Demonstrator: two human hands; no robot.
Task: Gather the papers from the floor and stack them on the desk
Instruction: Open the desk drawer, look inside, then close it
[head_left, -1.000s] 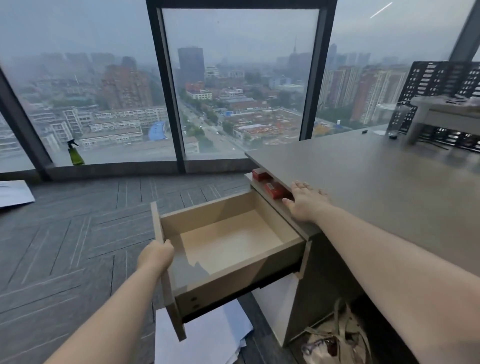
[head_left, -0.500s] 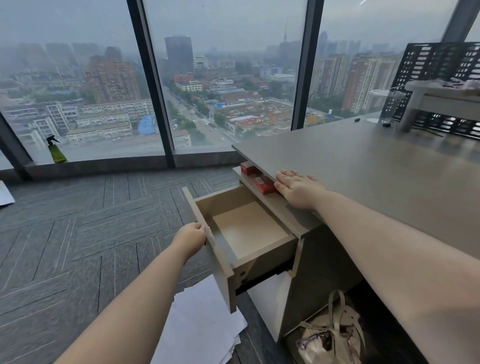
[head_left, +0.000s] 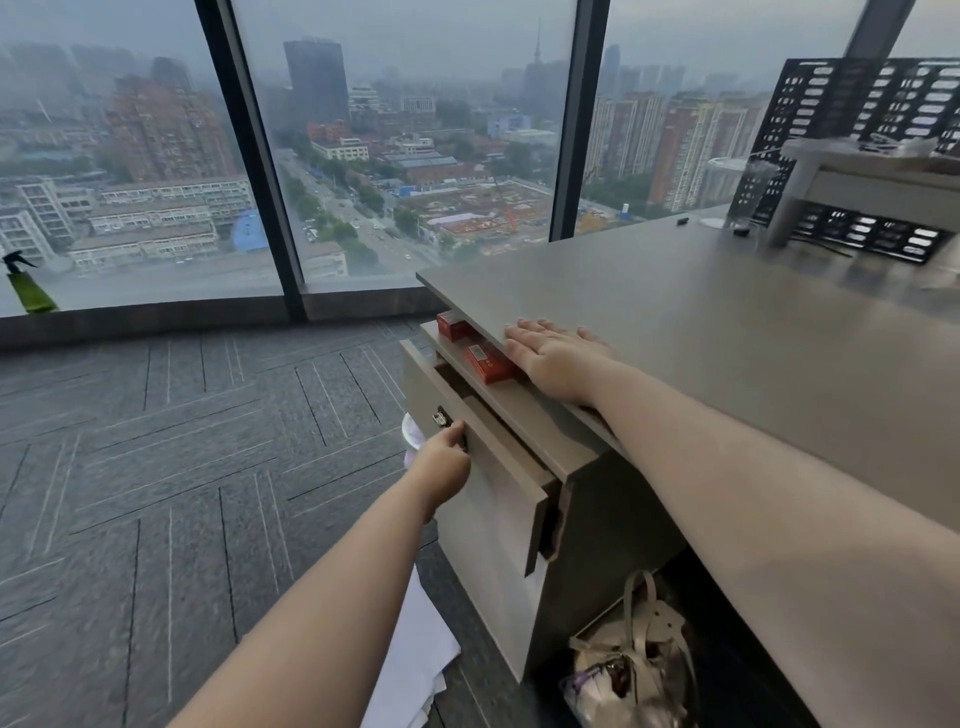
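White papers lie in a loose pile on the grey carpet beside the desk, partly hidden by my left forearm. My left hand is closed against the front of the beige drawer, which stands only slightly out of its cabinet. My right hand rests flat, fingers spread, on the left edge of the grey desk. Neither hand holds a paper.
Two red boxes sit on the shelf under the desk top. A beige bag lies under the desk. A black perforated rack and white stand occupy the desk's far right. A green spray bottle stands by the window.
My left hand has pushed the drawer from wide open to nearly shut. My right hand stayed on the desk edge. The view shifted right, so the far paper on the floor left the frame.
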